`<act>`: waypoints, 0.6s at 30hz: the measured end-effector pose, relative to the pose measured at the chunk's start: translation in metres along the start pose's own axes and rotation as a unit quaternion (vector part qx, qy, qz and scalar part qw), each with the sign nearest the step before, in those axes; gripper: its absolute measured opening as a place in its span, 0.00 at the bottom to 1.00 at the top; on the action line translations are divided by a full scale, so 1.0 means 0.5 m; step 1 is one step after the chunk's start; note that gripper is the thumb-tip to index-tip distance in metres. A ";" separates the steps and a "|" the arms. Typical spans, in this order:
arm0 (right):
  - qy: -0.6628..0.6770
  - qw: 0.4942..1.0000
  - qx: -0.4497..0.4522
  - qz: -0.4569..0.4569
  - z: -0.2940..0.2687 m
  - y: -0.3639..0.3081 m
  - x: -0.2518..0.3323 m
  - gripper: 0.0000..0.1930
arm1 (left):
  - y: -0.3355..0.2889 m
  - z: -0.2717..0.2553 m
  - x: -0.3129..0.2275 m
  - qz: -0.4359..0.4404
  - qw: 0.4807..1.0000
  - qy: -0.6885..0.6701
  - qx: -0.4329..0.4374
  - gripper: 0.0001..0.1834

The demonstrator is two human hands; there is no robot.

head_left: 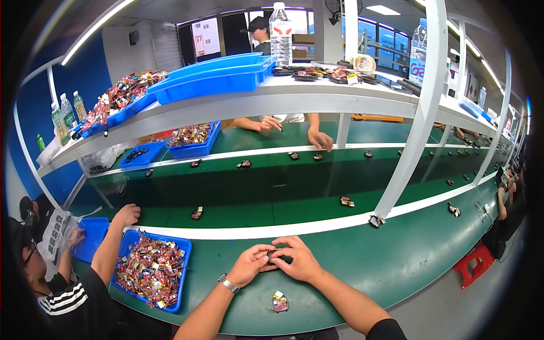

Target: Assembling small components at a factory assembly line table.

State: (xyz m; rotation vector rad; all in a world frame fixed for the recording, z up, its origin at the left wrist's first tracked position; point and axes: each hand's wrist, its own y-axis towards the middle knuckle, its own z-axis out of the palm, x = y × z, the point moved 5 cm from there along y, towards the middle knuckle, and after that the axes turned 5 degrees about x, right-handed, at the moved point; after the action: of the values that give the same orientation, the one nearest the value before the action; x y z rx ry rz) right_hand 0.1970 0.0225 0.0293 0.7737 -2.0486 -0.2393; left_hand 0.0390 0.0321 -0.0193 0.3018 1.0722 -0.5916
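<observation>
In front of me, above the green worktop, my left hand and my right hand meet around a small dark part. Fingers of both hands are closed on it and cover most of it, so its exact kind does not show. A watch with a metal band circles my left wrist. Closer to me lies a small dark casing with a red board and a white-and-yellow piece. Left of my hands stands a blue bin heaped with small red circuit boards.
A co-worker's arm reaches past the bin at left, beside a blue tray. Beyond a white rail, small assemblies lie on the green belt. A white post rises at right, under a loaded shelf. Another person's hands work opposite.
</observation>
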 end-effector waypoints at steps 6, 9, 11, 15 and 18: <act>-0.031 0.999 -0.029 0.003 0.009 0.001 0.014 0.05 | -0.001 -0.013 0.003 -0.003 1.000 -0.009 0.001 0.17; -0.035 0.999 -0.029 -0.005 0.011 0.000 0.013 0.05 | -0.001 -0.011 0.003 -0.003 1.000 -0.009 0.001 0.17; -0.039 0.999 -0.033 -0.010 0.012 -0.001 0.012 0.06 | -0.002 -0.011 0.004 0.001 1.000 -0.004 0.004 0.17; -0.032 0.999 -0.030 0.000 0.014 -0.001 0.013 0.07 | -0.002 -0.011 0.003 0.011 1.000 -0.005 0.009 0.17; -0.032 0.999 -0.043 0.011 0.026 -0.003 0.009 0.07 | -0.002 -0.018 0.005 0.010 1.000 -0.010 0.000 0.16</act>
State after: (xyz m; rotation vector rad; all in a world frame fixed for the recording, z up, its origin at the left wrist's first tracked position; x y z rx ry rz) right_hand 0.1853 0.0167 0.0244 0.6983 -2.0910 -0.3398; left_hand 0.0329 0.0352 -0.0258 0.3051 1.0481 -0.5752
